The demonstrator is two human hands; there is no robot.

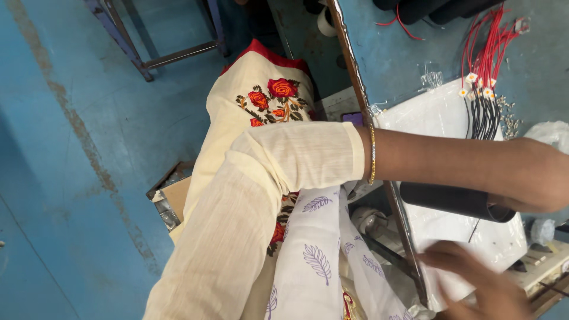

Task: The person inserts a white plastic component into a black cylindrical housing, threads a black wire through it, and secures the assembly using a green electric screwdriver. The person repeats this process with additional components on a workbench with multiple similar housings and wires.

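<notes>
Left hand [533,175] reaching across bench [403,65], fingers out of sight, grip cannot be told | black tube [453,201] just beneath it | right hand [480,284] blurred, fingers spread flat on white plastic sheet [432,112] | red-and-black wire bundle [486,77] beyond left hand.

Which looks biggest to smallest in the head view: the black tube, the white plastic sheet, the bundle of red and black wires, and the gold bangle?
1. White plastic sheet, by far the widest.
2. Black tube and bundle of red and black wires: they look about alike, so I won't rank them.
3. Gold bangle, the smallest, a thin band on the wrist.
</notes>
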